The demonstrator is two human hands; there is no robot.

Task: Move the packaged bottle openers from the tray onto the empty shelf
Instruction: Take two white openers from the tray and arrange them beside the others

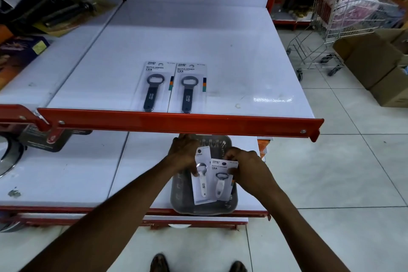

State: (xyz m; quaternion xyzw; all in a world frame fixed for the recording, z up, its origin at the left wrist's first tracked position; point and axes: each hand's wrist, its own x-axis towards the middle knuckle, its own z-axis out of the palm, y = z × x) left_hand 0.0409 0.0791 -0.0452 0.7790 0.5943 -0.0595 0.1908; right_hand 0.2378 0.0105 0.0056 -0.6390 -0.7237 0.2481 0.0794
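Two packaged bottle openers with dark handles, one [152,87] and the other [188,88], lie side by side on the white upper shelf [231,62], close to its red front rail. Below, a dark grey tray [180,194] rests on the lower shelf. Over the tray my left hand [184,154] grips a packaged white-handled opener [203,181] by its upper left edge. My right hand [247,165] pinches the top right of a second white-handled pack [221,181], which overlaps the first.
The red shelf rail [176,122] juts out above the tray. Boxed goods [19,55] fill the left shelf section. At the right stand a wire shopping cart [326,28] and cardboard boxes [375,64] on the tiled floor.
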